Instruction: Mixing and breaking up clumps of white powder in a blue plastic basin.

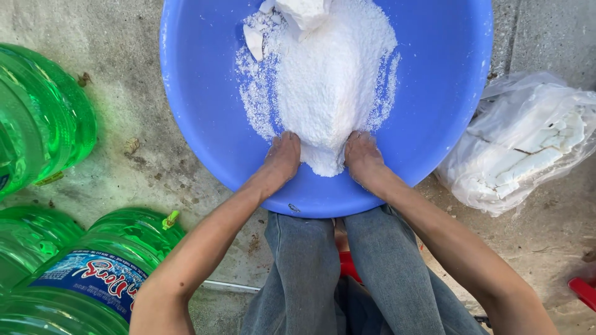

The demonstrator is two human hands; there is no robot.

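A big round blue basin (pixel 205 99) sits on the concrete floor in front of my knees. A heap of white powder (pixel 335 80) with a few hard white lumps (pixel 253 41) fills its middle. My left hand (pixel 280 156) presses into the near left side of the heap. On the near right side rests my right hand (pixel 362 155). Both hands are dusted white, and their fingers are buried in the powder, so I cannot see their grip.
Several large green plastic water jugs (pixel 43 118) lie on the floor at the left. A clear plastic bag (pixel 528 139) holding white blocks lies at the right. My legs in grey trousers (pixel 347 279) are below the basin. A red object (pixel 582 290) shows at the right edge.
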